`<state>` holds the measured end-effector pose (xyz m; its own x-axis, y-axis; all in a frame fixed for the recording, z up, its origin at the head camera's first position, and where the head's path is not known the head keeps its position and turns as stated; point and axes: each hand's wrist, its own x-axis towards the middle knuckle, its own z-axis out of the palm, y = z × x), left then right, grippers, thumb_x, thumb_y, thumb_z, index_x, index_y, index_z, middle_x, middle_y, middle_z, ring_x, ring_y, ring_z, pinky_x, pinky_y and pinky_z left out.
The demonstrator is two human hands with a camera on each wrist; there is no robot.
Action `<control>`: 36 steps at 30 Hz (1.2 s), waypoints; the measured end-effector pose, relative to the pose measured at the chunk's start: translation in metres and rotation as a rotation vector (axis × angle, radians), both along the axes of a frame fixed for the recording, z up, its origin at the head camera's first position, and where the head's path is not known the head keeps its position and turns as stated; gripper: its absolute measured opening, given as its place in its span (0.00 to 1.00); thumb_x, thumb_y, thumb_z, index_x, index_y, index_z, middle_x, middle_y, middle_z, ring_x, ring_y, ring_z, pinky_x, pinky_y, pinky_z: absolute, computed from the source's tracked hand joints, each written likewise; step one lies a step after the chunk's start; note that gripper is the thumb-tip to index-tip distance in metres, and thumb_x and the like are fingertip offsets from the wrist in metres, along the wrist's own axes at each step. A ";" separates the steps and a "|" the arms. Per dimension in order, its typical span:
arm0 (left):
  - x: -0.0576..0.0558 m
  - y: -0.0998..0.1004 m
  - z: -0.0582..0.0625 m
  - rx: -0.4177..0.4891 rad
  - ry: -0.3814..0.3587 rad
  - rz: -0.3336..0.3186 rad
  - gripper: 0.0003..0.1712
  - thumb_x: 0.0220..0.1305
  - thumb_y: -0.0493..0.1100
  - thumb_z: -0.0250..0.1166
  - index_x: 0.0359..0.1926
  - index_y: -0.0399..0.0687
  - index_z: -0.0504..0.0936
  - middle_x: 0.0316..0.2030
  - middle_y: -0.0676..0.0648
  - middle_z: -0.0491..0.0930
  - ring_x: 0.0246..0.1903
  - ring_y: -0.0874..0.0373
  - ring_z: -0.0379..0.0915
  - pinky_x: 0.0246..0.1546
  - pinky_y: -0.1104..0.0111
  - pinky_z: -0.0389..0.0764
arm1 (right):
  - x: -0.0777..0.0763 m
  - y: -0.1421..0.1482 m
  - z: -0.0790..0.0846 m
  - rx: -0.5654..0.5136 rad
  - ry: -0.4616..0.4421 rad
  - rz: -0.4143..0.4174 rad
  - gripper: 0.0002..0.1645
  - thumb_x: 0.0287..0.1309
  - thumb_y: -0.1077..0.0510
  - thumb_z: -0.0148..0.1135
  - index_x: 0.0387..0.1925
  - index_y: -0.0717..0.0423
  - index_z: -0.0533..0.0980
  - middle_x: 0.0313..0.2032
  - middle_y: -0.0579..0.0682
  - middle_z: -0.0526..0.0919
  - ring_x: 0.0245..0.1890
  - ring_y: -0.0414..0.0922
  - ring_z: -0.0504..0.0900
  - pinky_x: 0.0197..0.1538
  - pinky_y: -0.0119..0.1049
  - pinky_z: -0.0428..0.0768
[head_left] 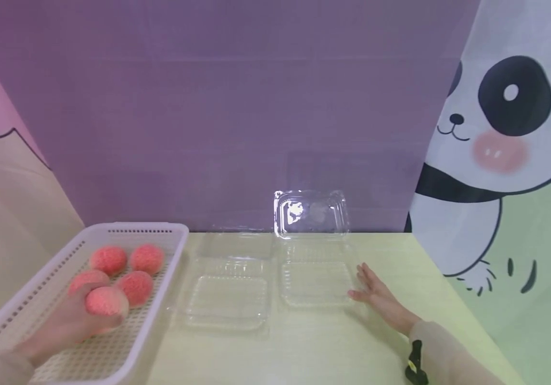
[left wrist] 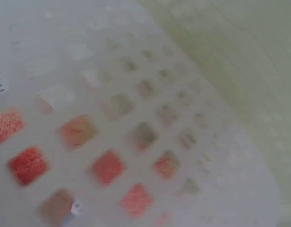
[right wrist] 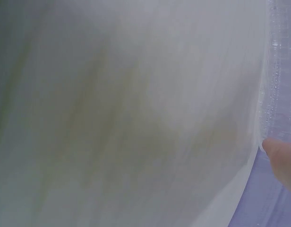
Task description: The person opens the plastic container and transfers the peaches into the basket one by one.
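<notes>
My left hand (head_left: 70, 321) grips a pink, rough-coated round bun (head_left: 107, 301) above the white plastic basket (head_left: 156, 310). Several like it lie in the basket, among them one bun (head_left: 147, 259) at the back. At the table's right, my right hand (head_left: 380, 299) has its fingers extended beside an open clear plastic container (head_left: 317, 302); whether it touches the rim I cannot tell. In the right wrist view a fingertip (right wrist: 281, 161) shows near clear plastic. Through the basket's perforated wall (left wrist: 136, 113), the left wrist view shows patches of pink.
Left of that container stands a second open clear container (head_left: 227, 322). The right container's lid (head_left: 311, 214) stands raised at the back, near the purple backdrop (head_left: 237, 107). A pale yellow table (head_left: 323, 347) carries everything. Printed cloth with a panda (head_left: 477, 219) hangs on the right.
</notes>
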<state>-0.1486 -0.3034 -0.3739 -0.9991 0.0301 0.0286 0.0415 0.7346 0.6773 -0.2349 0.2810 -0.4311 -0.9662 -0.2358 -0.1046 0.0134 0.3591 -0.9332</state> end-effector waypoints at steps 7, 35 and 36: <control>0.000 0.002 -0.014 -0.168 0.002 -0.020 0.51 0.42 0.54 0.72 0.63 0.41 0.55 0.43 0.44 0.74 0.34 0.61 0.68 0.29 0.73 0.73 | 0.000 -0.001 0.000 -0.010 0.000 -0.006 0.56 0.58 0.55 0.57 0.69 0.56 0.26 0.71 0.57 0.32 0.70 0.58 0.36 0.67 0.58 0.42; -0.005 -0.007 -0.032 0.023 -0.245 -0.154 0.48 0.66 0.55 0.51 0.69 0.35 0.31 0.66 0.31 0.43 0.56 0.71 0.51 0.41 0.81 0.66 | 0.002 -0.001 0.001 0.017 -0.003 0.013 0.55 0.59 0.52 0.55 0.69 0.54 0.26 0.71 0.56 0.33 0.70 0.57 0.36 0.67 0.59 0.41; -0.005 -0.007 -0.032 0.034 -0.272 -0.150 0.49 0.66 0.56 0.50 0.69 0.35 0.29 0.66 0.31 0.41 0.58 0.62 0.52 0.42 0.81 0.66 | 0.002 -0.001 0.001 0.018 -0.002 0.013 0.55 0.59 0.52 0.55 0.69 0.55 0.26 0.71 0.56 0.33 0.70 0.57 0.36 0.67 0.59 0.41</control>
<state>-0.1540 -0.3099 -0.4055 -0.9547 0.1817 -0.2355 -0.0381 0.7104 0.7027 -0.2330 0.2802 -0.4298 -0.9627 -0.2467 -0.1112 0.0105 0.3764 -0.9264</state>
